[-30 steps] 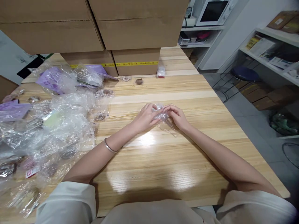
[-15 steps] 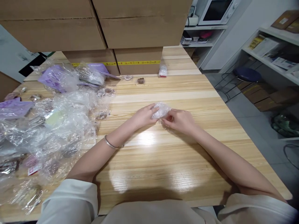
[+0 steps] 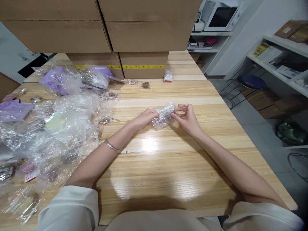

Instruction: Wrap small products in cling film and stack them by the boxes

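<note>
A small crumpled clear plastic bag point(image 3: 163, 116) sits between both hands just above the wooden table point(image 3: 168, 160), near its middle. My left hand point(image 3: 144, 117) grips the bag's left side with closed fingers. My right hand point(image 3: 186, 117) pinches the bag's right edge with thumb and forefinger, the other fingers curled loosely apart. What is inside the bag I cannot make out. A thin bracelet point(image 3: 111, 146) circles my left wrist.
A heap of clear plastic bags point(image 3: 55, 128) with small items and purple packets point(image 3: 55, 80) covers the table's left side. Stacked cardboard boxes point(image 3: 141, 35) stand at the back. A small brown item point(image 3: 145, 85) and a little packet point(image 3: 167, 76) lie before them. Shelves and a stool point(image 3: 251, 81) are right.
The bag has been turned and bunched up between the hands. My right hand has opened from a fist over the bag to a pinch at its right edge.
</note>
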Motion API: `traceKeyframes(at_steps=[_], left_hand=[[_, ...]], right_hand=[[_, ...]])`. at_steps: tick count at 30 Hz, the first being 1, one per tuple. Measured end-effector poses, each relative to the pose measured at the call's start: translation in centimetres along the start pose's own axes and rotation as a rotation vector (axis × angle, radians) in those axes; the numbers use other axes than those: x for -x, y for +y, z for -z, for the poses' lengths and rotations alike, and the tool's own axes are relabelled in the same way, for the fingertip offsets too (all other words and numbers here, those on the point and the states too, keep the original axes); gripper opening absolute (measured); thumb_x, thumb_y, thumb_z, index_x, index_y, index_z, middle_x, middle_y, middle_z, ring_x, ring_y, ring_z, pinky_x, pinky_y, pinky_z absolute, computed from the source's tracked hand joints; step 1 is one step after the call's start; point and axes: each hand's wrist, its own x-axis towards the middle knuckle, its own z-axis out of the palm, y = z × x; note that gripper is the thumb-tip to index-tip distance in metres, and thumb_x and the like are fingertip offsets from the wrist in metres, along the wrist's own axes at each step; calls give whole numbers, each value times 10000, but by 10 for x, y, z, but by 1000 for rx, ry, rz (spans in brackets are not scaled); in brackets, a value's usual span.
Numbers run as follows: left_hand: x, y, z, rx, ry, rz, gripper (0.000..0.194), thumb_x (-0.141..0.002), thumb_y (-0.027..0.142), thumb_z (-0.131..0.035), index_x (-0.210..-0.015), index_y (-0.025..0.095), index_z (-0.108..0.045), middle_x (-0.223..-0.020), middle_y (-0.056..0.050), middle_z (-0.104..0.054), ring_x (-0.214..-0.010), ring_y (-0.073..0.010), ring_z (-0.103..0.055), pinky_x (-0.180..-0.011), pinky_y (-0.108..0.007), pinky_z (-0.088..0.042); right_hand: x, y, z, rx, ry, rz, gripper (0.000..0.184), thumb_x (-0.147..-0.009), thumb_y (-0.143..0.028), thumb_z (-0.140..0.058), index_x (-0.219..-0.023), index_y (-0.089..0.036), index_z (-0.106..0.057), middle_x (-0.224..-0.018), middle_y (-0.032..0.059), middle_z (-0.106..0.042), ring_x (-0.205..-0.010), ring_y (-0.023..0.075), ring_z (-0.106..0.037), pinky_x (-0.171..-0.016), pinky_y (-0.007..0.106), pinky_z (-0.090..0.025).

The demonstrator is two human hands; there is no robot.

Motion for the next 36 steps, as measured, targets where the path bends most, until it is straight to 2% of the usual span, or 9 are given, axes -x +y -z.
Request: traceKeyframes(at_steps=[2, 5, 10, 12, 15, 19, 25, 31, 36], left_hand=[[-3, -6, 3, 56, -1, -4, 72, -664, 201, -545, -706, 172, -596, -701, -7, -634, -660, -141, -564, -603, -252, -437], [-3, -10, 6, 74, 19, -20, 94, -656, 201, -558, -750, 192, -550, -729, 12, -606, -653, -129, -554, -579, -234, -426], [-1, -12, 2, -47, 62, 16, 388, -698, 190, -578, -1085, 205, -565, -789, 16, -623, -732, -157, -605, -650, -258, -467], [-4, -15, 2, -66, 146, -47, 537, -723, 207, -593, -1250, 201, -489, -886, -2, -632, -828, -165, -620, -751, -283, -486], [-12, -20, 8, -79, 329, -173, 530, -784, 252, -582, -1290, 191, -435, -1050, -47, -613, -994, -162, -604, -893, -310, -467], [-18, -26, 17, -169, 392, -230, 412, -818, 245, -544, -1221, 185, -477, -1070, -68, -610, -1023, -154, -596, -896, -314, -472], [-16, -31, 16, -279, 381, -285, 405, -776, 137, -567, -1178, 178, -535, -1077, -75, -607, -972, -152, -597, -864, -305, -491], [-7, -20, 21, -675, 458, -290, 295, -828, 118, -506, -1101, 161, -608, -1066, -90, -576, -1023, -206, -573, -941, -359, -474], [6, -2, 28, -1287, 581, -160, 275, -913, 180, -454, -1091, 107, -650, -1140, -172, -575, -1122, -309, -519, -972, -419, -429]], right_hand=[[-4, -3, 7, -116, -178, -69, 674, -766, -380, -711, -1372, -271, -437, -1236, 112, -623, -1003, 236, -659, -767, 373, -588], [-6, -13, 14, -195, -492, -186, 723, -831, -349, -657, -1493, -254, -381, -979, 67, -718, -729, 190, -697, -624, 325, -605], [-2, -18, 5, -328, -627, -375, 697, -674, -326, -823, -1330, -231, -609, -821, 7, -734, -502, 132, -610, -389, 258, -543], [-10, -11, 3, -338, -502, -425, 594, -620, -324, -852, -1179, -193, -698, -806, 18, -734, -491, 124, -595, -365, 233, -516], [-43, 7, 9, -261, -49, -428, 462, -629, -331, -823, -1044, -171, -700, -810, 27, -723, -540, 128, -609, -395, 217, -524], [-113, 30, 11, -126, 255, -387, 322, -865, -336, -560, -1167, -225, -554, -1073, 38, -696, -781, 116, -670, -593, 219, -594], [-186, 43, -8, 230, 298, -378, 315, -986, -311, -363, -1210, -142, -505, -1198, 155, -650, -937, 148, -675, -793, 290, -554], [-197, 48, -10, 610, 247, -409, 431, -1006, -295, -355, -1223, 17, -559, -1209, 326, -605, -1172, 332, -580, -1013, 511, -384], [-172, 44, -16, 795, 275, -335, 752, -992, -454, -351, -1553, -16, -112, -1450, 316, -390, -1237, 397, -514, -992, 514, -399]])
